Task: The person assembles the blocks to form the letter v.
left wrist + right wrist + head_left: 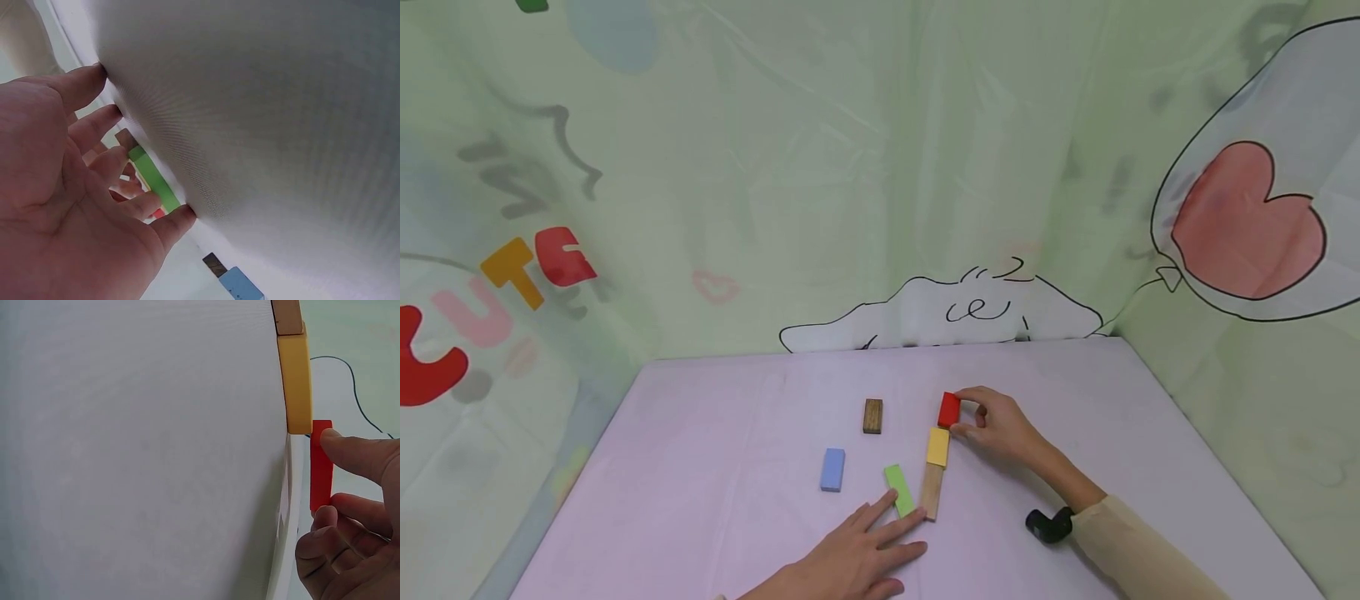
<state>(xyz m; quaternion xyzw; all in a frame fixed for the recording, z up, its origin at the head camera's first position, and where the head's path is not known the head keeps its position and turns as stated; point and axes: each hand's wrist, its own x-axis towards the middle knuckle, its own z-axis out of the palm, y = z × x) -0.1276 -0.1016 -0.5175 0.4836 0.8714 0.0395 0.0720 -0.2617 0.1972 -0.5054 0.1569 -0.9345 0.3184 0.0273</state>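
Observation:
My right hand [1003, 429] pinches a red block [949, 410] between thumb and fingers, at the far end of a yellow block [937, 447]. Whether the red block rests on the table or hovers slightly is hard to tell. In line below the yellow one lies a light wooden block [931, 492]. My left hand [859, 557] lies with spread fingers at the near end of a slanted green block [898, 487]; one finger reaches the light wooden block's lower end. In the right wrist view, thumb and fingers hold the red block [321, 469] at its two ends.
A blue block [832, 470] and a dark brown block [872, 416] lie apart on the left side of the pale table [722, 450]. A black curved object [1048, 527] shows at the right wrist. Printed curtains [820, 167] stand behind the table and along its sides.

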